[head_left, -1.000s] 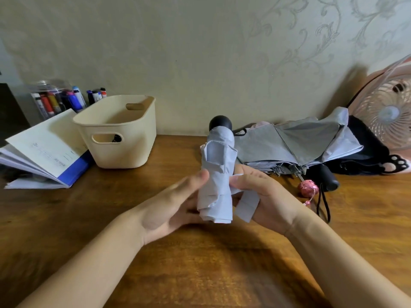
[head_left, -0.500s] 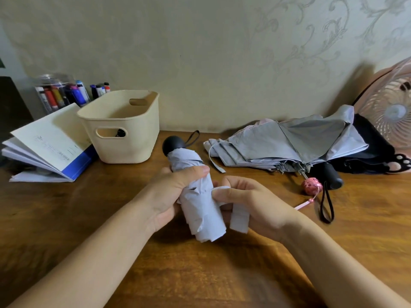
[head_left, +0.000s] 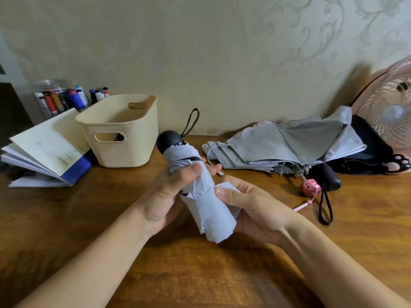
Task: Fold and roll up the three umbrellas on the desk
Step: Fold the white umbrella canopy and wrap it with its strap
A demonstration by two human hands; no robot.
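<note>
Forearms rise from the two lower corners and meet at the centre of the frame. The left hand (head_left: 169, 196) wraps the upper half of a pale rolled umbrella (head_left: 209, 214), fingers curled behind it and the thumb pressed across the fabric in front. The right hand (head_left: 255, 210) cups the roll's right side, palm turned up, thumb pinching a pale fabric strap (head_left: 225, 188) against it. The roll tilts, its black knob handle (head_left: 169, 142) toward the upper left and its loose end toward the lower edge. Whether that end touches the bench (head_left: 71, 230) cannot be told.

Bare wood fills the lower left and the strip under both arms. Right of centre, a grey umbrella (head_left: 284, 145) lies half collapsed along the wall, with a black umbrella (head_left: 369, 152) behind it and a pink fan (head_left: 391, 112) at the right edge. A pink ball handle (head_left: 310, 187) and a black grip (head_left: 331, 178) lie just beside the right wrist. At upper left stand a cream bin (head_left: 120, 150), an open booklet (head_left: 46, 152) and a jar of markers (head_left: 57, 101), well apart from the hands.
</note>
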